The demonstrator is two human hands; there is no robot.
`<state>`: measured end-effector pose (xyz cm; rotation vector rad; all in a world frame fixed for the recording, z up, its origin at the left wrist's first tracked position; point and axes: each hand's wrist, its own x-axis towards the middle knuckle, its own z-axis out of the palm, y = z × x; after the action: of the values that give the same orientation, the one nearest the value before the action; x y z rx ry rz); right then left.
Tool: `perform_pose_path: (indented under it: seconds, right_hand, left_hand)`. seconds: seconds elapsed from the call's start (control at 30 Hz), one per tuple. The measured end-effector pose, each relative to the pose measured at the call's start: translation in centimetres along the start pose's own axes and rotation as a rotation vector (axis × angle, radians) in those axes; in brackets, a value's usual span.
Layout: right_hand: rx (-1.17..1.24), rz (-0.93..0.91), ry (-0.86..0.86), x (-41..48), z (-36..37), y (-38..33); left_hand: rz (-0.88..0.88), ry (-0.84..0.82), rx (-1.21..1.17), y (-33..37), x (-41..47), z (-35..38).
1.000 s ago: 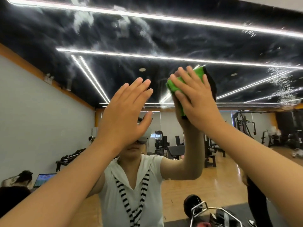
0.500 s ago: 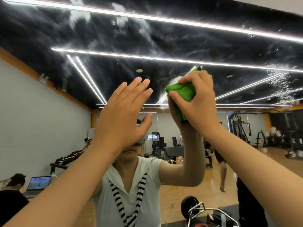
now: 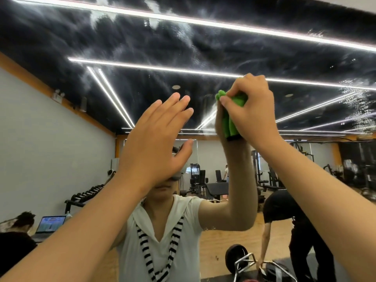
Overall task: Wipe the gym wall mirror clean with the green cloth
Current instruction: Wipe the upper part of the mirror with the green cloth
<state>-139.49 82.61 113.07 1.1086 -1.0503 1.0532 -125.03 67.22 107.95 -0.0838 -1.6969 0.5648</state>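
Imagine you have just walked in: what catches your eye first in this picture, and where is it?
The bunched green cloth, gripped by the right hand just right of centre, stands out first. Beside it the left hand is raised flat, fingers straight. Across the top, white smears cloud the mirror.

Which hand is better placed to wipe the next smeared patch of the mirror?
Right. The right hand grips the green cloth up at the mirror, with smears above it; the left hand has straight fingers and holds no cloth.
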Motion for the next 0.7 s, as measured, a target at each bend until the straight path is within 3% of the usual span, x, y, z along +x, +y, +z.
perform_pose_path:
  seconds: [0.1,0.27,0.4,0.57,0.7]
  right_hand:
    - [0.073,-0.107,-0.141,-1.9,0.1,-0.7]
    - [0.049,-0.026,-0.128,0.8,-0.5,-0.3]
    - [0.059,-0.162,-0.246,-0.8,-0.4,-0.4]
    - [0.050,-0.052,-0.157,1.1,-0.3,-0.4]
    - [0.084,-0.129,-0.221,-1.3,0.2,-1.1]
  left_hand:
    - [0.005,0.005,0.015,0.0,-0.1,-0.1]
    - [0.008,-0.007,0.007,0.1,0.0,-0.2]
    - [0.004,0.004,0.011,0.1,0.0,-0.2]
    - [0.000,-0.014,0.007,0.2,0.0,-0.3]
    - [0.001,-0.010,0.017,0.2,0.0,-0.4]
